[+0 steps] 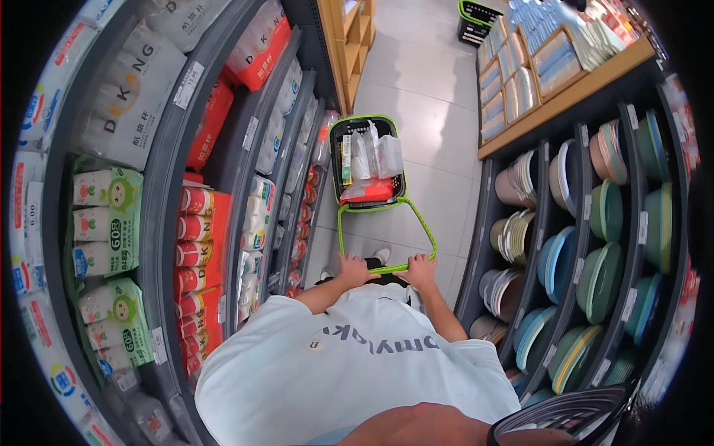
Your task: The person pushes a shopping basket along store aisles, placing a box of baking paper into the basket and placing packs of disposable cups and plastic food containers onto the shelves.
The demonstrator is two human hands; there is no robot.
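My left hand (357, 270) is closed around the bright green handle (425, 227) of a black shopping basket (400, 195) with a green rim. On the same crossbar, my right hand (418, 270) is closed a little farther right. The basket stands on the floor ahead of me, its handle tilted toward my body. Inside lie a red package (368, 191), clear plastic-wrapped packs (360, 157), a translucent item (390, 156) and a narrow yellow-and-green package (346, 160). What lies beneath them is hidden.
Shelves on the left hold packaged paper cups (197, 248) and green packs (108, 221). Racks on the right carry stacked plastic basins (558, 264). A wooden-edged display (565, 97) and another basket (476, 22) stand farther ahead. Tiled floor (431, 126) runs between them.
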